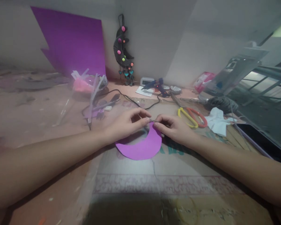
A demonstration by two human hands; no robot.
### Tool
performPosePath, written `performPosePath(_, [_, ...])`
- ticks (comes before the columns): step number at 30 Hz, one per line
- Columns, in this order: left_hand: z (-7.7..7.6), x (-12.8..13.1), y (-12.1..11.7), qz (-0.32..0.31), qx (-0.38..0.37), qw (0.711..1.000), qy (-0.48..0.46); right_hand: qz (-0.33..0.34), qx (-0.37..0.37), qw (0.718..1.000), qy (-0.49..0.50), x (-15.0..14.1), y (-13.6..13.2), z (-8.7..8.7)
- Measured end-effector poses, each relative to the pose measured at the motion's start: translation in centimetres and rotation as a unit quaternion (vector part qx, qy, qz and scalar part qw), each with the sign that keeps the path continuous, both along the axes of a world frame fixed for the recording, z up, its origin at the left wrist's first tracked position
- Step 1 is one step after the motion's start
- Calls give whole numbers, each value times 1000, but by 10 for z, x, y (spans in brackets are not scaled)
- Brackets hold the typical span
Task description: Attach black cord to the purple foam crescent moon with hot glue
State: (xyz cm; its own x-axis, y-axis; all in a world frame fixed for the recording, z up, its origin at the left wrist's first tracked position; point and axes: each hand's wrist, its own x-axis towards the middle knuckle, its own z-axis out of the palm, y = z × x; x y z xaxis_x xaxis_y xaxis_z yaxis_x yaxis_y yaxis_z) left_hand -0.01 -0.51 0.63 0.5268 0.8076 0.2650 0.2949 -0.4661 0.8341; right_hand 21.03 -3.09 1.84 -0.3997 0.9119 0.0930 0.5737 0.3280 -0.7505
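A purple crescent-moon cutout (145,150), of paper or thin foam, lies on the work surface with its curved edge toward me. My right hand (173,126) pinches its upper right tip between thumb and fingers. My left hand (130,123) comes in from the other side, thumb and fingertips closed at the same tip on a short dark grey strand, which looks like yarn (152,120). Both hands' fingertips almost meet there. My left hand and wrist cover the crescent's upper left part.
A cardboard sheet (131,184) lies beneath. Behind are a hot glue gun (159,86), scissors (189,117), glue sticks in a bowl (93,84), and a grey yarn ball (222,103). A phone (262,137) lies right. A decorated dark crescent (121,51) and purple sheet (77,43) stand against the wall.
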Motion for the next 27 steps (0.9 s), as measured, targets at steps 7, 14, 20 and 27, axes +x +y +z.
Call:
performPosePath(7, [2, -1, 1, -3, 17, 999, 27, 14, 22, 999, -20, 0, 0, -2])
performPosePath(14, [-1, -2, 4, -22, 18, 999, 38, 24, 36, 999, -25, 0, 0, -3])
performPosePath(20, [-1, 0, 2, 0, -13, 1000, -16, 19, 27, 999, -16, -1, 1, -3])
performPosePath(27, [-3, -1, 3, -19, 23, 999, -23, 10, 21, 1000, -12, 0, 1, -2])
